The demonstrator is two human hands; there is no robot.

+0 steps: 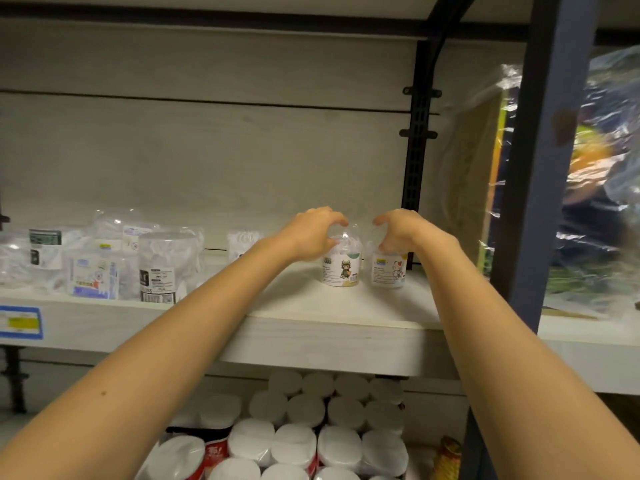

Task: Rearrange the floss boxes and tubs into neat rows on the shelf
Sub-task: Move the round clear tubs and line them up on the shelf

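While left hand [313, 233] clasps cat tub [341, 270] and right hand [398, 231] end tub [388, 273] by the post [417, 150], pile [104, 265] left of it lies jumbled.

Pale wood-grain shelf [311, 337] and back panel [207, 150], black slotted upright [414, 161], blue-grey post [543, 168], dim light.

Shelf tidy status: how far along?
Done: two tubs stand upright, side by side, at the right end of the shelf. In hand: the left hand grips the left tub by its dome, and the right hand grips the right tub. Left: the cluster of boxes and tubs at the shelf's left looks jumbled, and a lone pack stands behind, not yet in rows.
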